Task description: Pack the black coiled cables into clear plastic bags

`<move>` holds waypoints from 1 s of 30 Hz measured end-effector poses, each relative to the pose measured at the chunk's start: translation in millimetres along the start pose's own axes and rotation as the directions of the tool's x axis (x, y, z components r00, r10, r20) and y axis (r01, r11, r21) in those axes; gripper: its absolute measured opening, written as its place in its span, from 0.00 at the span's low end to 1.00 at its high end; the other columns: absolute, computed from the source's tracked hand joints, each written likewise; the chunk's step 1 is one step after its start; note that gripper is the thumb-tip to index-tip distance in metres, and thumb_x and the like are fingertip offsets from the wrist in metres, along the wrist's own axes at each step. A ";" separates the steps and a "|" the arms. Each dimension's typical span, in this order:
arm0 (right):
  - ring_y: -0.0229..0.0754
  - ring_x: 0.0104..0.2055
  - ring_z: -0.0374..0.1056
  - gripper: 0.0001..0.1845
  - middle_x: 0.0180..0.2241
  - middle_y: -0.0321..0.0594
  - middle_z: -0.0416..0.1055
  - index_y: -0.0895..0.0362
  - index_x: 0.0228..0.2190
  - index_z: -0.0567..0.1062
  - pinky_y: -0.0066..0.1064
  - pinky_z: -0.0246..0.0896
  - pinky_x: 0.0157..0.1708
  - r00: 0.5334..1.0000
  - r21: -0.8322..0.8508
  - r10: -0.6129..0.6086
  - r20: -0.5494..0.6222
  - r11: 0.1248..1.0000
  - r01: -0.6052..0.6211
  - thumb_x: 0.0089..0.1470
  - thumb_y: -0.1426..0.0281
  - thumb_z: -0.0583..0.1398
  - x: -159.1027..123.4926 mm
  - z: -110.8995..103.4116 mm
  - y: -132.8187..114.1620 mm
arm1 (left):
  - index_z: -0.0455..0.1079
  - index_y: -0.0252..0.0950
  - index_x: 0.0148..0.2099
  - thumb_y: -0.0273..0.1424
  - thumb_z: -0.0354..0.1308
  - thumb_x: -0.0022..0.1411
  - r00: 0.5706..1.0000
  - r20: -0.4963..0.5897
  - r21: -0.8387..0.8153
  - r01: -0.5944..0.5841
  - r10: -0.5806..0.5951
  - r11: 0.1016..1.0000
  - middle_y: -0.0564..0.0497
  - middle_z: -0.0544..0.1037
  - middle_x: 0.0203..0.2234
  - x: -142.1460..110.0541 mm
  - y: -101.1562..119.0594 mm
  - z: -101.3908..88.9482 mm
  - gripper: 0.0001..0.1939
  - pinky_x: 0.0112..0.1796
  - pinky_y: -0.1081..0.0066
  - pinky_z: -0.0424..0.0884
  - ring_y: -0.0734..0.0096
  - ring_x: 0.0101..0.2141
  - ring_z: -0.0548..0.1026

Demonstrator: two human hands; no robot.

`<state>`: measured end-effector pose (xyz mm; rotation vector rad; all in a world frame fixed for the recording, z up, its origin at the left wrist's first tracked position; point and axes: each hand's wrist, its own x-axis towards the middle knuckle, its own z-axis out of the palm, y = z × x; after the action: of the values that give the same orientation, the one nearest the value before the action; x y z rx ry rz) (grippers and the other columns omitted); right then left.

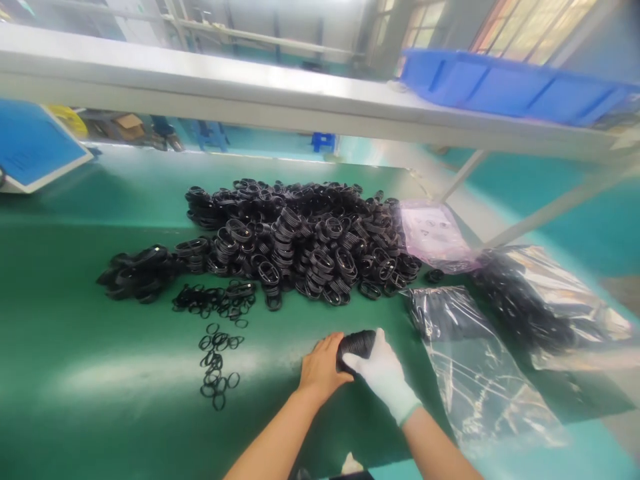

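Between my two hands lies a short row of black oval rings (357, 345), pressed together side by side just above the green table. My bare left hand (323, 365) closes on its left end, fingers over the far side and thumb near the front. My right hand (381, 370), in a white glove, grips the right end with the thumb across the front. Beyond them spreads a large heap of black oval rings (320, 240), many in stacked bundles. Small thin black rings (219, 363) lie loose on the left, below a denser cluster of them (215, 299).
A clear plastic bag (480, 367) with black pieces at its top lies right of my hands. Another filled bag (540, 307) and a pinkish bag (435, 233) are behind it. A white shelf beam (225, 93) crosses above, carrying a blue bin (510, 87).
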<state>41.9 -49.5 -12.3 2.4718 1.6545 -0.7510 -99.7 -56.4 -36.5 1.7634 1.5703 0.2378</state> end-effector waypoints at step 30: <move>0.55 0.47 0.59 0.53 0.43 0.51 0.62 0.64 0.56 0.52 0.42 0.53 0.47 0.952 0.321 0.183 -0.246 0.942 -0.098 0.26 0.67 0.62 4.0 12.5 -21.1 | 0.48 0.42 0.61 0.32 0.48 0.53 0.997 -0.076 0.085 0.010 -0.004 0.996 0.48 0.58 0.57 1.8 25.7 -4.9 0.32 0.42 0.63 0.66 0.59 0.53 0.60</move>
<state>20.0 -41.3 -20.7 2.9968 1.5091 -0.7230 -82.2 -51.9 -17.5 1.8329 1.6619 0.2398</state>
